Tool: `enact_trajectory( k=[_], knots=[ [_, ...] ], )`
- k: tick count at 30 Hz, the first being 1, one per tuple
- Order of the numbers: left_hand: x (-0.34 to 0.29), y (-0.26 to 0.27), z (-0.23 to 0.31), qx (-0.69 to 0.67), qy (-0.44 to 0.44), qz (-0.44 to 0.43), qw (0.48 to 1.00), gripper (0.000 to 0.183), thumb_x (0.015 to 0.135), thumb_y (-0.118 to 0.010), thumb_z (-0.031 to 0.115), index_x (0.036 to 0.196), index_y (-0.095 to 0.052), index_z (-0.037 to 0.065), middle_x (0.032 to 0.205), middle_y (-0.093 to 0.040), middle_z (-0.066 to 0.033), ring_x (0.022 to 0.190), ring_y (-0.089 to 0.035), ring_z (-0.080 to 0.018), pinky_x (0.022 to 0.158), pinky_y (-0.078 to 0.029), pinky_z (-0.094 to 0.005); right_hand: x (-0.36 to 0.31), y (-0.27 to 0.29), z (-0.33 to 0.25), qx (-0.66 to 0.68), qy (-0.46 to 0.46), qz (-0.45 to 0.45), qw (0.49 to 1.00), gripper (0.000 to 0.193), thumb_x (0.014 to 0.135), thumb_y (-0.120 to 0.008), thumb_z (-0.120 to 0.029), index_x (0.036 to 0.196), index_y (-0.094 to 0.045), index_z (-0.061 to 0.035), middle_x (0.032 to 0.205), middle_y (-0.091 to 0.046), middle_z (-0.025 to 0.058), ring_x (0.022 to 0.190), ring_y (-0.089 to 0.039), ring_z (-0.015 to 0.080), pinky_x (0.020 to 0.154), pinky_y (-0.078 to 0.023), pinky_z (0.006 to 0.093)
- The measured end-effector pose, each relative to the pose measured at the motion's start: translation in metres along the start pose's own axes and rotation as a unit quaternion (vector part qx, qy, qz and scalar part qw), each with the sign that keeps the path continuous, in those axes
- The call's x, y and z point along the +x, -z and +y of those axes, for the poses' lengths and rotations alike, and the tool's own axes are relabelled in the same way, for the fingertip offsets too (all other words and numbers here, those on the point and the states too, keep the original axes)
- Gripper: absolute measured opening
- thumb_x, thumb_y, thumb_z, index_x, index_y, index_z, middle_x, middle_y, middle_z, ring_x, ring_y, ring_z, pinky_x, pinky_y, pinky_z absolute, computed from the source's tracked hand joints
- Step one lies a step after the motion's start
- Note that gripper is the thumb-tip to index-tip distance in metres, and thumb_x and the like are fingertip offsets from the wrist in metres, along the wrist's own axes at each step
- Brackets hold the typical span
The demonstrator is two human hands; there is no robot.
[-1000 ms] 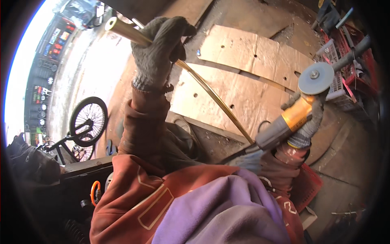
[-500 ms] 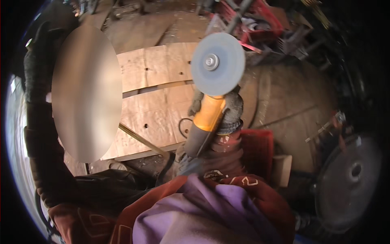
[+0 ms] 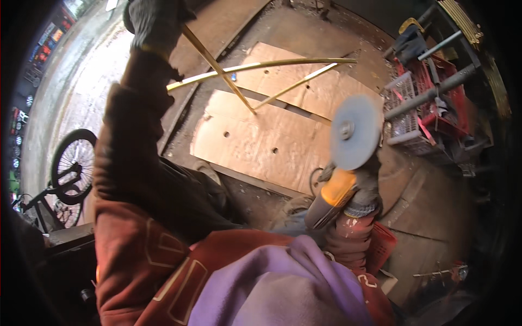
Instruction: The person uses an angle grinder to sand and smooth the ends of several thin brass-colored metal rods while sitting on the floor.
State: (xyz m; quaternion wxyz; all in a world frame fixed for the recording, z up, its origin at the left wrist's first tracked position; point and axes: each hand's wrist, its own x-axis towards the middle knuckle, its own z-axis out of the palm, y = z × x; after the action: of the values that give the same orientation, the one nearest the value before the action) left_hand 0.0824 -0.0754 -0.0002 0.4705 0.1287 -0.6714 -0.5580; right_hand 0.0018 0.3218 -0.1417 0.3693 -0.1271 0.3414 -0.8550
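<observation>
With our left hand (image 3: pixel 154 23), the nearer, we clasp a rod (image 3: pixel 209 57), slanting rightward and down from its fingers; our right hand (image 3: pixel 367 187) grips a grinder (image 3: pixel 337 188).

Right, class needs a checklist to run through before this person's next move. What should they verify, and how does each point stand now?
1. Gloves worn: ok, on both the left hand and right hand.
2. Grinder held: ok, the right hand is wrapped around its body.
3. Guard visible around the grey disc: not ok, none shows at its rim.
4. Disc stopped: cannot tell from a still picture.
5. Gold rod gripped firmly: cannot tell; it runs from the left hand, whose fingers are partly out of view.
6. Gold lengths aligned: not ok, a second length crosses the rod.
</observation>
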Motion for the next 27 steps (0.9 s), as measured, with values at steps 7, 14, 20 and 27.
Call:
enact_trajectory(
  k=[7, 14, 20, 27],
  knots=[
    [0.0, 0.064, 0.012, -0.199, 0.081, -0.134, 0.967, 0.023, 0.084, -0.071, 0.009, 0.105, -0.067, 0.001, 0.078, -0.065, -0.0057, 0.064, -0.061, -0.018, 0.058, -0.054, -0.0326, 0.039, -0.02, 0.085, -0.297, -0.052, -0.033, 0.953, 0.062, 0.077, -0.085, -0.008, 0.129, -0.052, -0.0037, 0.108, -0.068, 0.0095, 0.091, -0.069, 0.0164, 0.08, -0.06, 0.0342],
    [-0.059, 0.129, 0.01, 0.43, -0.08, 0.094, 0.894, 0.048, 0.102, -0.043, 0.039, 0.113, -0.062, -0.003, 0.077, -0.057, -0.0063, 0.062, -0.051, -0.0184, 0.057, -0.045, -0.0348, 0.067, -0.049, 0.169, -0.197, -0.145, -0.048, 0.968, 0.057, 0.08, -0.085, -0.007, 0.126, -0.052, -0.0041, 0.109, -0.068, 0.0083, 0.094, -0.069, 0.0155, 0.08, -0.059, 0.0318],
    [-0.086, 0.159, 0.02, 0.359, -0.053, 0.052, 0.93, 0.033, 0.105, -0.041, 0.024, 0.123, -0.053, -0.002, 0.073, -0.045, -0.0031, 0.06, -0.043, -0.015, 0.058, -0.042, -0.0351, 0.074, -0.07, 0.186, -0.216, -0.171, -0.074, 0.958, 0.068, 0.077, -0.09, -0.017, 0.127, -0.048, -0.0023, 0.113, -0.066, 0.0129, 0.099, -0.068, 0.0175, 0.085, -0.059, 0.0326],
    [-0.092, 0.146, 0.02, -0.035, -0.009, 0.082, 0.996, 0.045, 0.111, -0.033, 0.034, 0.124, -0.052, -0.004, 0.062, -0.037, -0.0002, 0.052, -0.033, -0.0135, 0.051, -0.035, -0.0339, 0.088, -0.083, 0.191, -0.201, -0.15, -0.065, 0.966, 0.071, 0.075, -0.091, -0.021, 0.127, -0.047, -0.0019, 0.113, -0.066, 0.0149, 0.1, -0.068, 0.0185, 0.088, -0.057, 0.0342]
  ],
)
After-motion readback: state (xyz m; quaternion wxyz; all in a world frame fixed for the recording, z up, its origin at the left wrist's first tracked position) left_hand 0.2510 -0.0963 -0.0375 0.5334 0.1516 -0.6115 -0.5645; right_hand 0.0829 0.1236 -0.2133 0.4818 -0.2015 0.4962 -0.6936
